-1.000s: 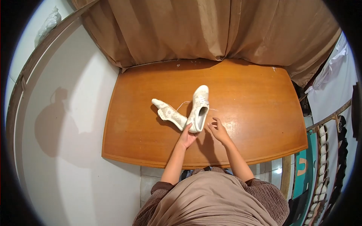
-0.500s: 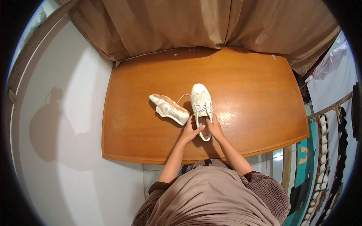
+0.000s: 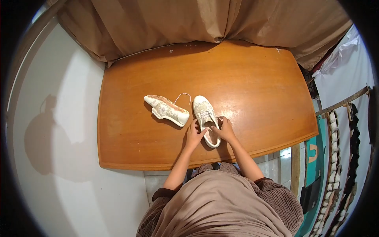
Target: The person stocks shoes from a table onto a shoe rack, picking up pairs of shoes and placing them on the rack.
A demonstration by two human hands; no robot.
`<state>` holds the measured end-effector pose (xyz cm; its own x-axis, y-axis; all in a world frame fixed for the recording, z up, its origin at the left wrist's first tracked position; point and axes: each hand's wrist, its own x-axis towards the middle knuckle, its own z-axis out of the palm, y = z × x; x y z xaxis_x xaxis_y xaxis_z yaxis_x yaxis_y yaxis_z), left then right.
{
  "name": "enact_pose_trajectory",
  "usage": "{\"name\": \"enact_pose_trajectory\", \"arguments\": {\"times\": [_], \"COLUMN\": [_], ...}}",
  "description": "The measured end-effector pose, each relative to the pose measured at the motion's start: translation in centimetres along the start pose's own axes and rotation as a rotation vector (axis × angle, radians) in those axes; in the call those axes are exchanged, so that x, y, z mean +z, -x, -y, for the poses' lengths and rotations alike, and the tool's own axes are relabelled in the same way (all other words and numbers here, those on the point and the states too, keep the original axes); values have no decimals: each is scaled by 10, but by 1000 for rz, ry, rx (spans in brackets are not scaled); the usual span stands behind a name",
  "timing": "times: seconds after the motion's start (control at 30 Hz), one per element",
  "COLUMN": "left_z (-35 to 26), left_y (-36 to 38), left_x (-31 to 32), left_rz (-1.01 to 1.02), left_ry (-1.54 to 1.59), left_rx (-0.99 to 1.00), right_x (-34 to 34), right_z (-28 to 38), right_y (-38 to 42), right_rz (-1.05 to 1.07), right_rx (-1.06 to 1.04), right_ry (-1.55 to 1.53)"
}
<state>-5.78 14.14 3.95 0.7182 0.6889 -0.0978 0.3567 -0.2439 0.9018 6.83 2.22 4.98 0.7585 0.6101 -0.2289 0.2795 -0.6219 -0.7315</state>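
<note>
A white, flower-patterned lace-up shoe (image 3: 203, 107) is between my hands, its toe pointing away from me and slightly left. My left hand (image 3: 194, 137) grips the left side of the opening, thumb over the collar. On the opposite side, my right hand (image 3: 226, 130) holds the rim, its thumb reaching into the opening. Left of them, the matching shoe (image 3: 167, 111) lies on its side, with its brownish sole partly showing. A thin lace (image 3: 183, 94) curves out beside it on the tabletop.
Both shoes are on a brown wooden table (image 3: 252, 87). Brown curtain (image 3: 166, 23) hangs along its far edge, and a pale wall (image 3: 75, 118) stands at the left. To the right are a wooden rail (image 3: 343, 102) and strips of white pieces (image 3: 335, 158).
The shoe in my hands has turned, its toe swinging left, and looks lower against the table. My right fingers have shifted along its side. The whole view has moved slightly.
</note>
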Motion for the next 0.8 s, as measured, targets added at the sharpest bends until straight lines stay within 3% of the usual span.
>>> {"name": "enact_pose_trajectory", "arguments": {"times": [0.13, 0.17, 0.23, 0.33, 0.47, 0.7, 0.8], "left_z": [-6, -3, -2, -7, -17, -13, -5], "left_y": [1, 0, -3, -5, -7, -5, -2], "left_x": [0, 1, 1, 0, -1, -2, -4], "left_rz": [-150, -150, -188, -215, -186, -154, -114], "left_ry": [96, 96, 142, 190, 67, 405, 503], "left_rx": [80, 79, 105, 112, 102, -6, -148], "right_x": [-3, -5, -9, -5, -3, -6, -3], "right_z": [25, 31, 38, 50, 59, 56, 54], "right_y": [9, 9, 5, -3, -15, -29, -30], "right_rz": [-280, -280, -232, -235, -165, -17, 11], "right_rx": [-224, -224, -465, -572, -598, -528, -516], "right_ry": [-68, -68, 19, 127, 240, 159, 123]}}
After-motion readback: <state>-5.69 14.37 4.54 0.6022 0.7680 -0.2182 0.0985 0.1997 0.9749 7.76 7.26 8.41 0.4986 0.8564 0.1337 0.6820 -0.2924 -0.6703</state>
